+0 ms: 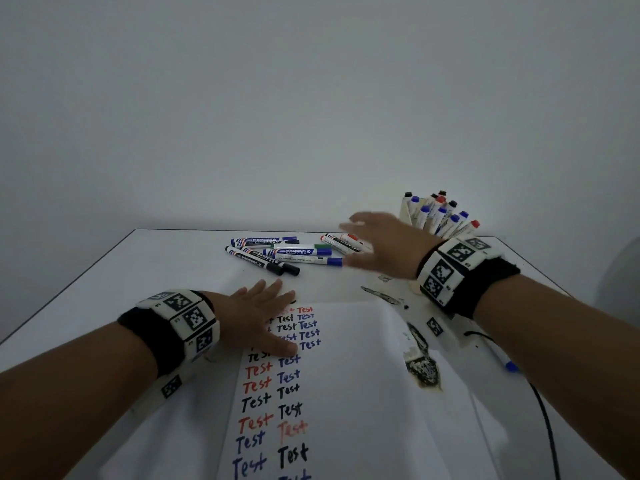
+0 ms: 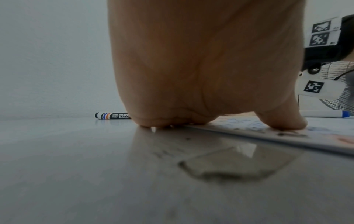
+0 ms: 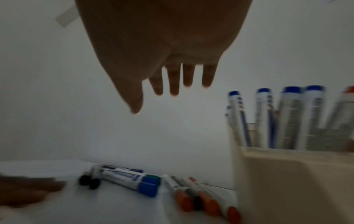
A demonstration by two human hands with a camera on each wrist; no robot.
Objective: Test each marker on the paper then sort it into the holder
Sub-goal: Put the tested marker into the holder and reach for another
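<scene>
My left hand [image 1: 256,313] lies flat, fingers spread, pressing the top of the white paper [image 1: 346,393], which carries "Test" written in red, blue and black. My right hand [image 1: 377,244] hovers open and empty above the table, just left of the beige holder [image 3: 287,181] full of upright markers [image 1: 440,213]. Beyond the paper lies a loose pile of capped markers [image 1: 287,252] with blue, black and green caps. Red-capped markers [image 1: 343,241] lie partly under my right hand. In the right wrist view the fingers [image 3: 174,80] are straight and spread over the pile [image 3: 134,180].
A single blue-capped marker [image 1: 507,363] lies at the table's right edge beside a black cable [image 1: 547,417]. Dark scorched stains [image 1: 422,368] mark the white tabletop [image 1: 156,258] to the right of the paper. A fan [image 2: 341,84] stands off the right side.
</scene>
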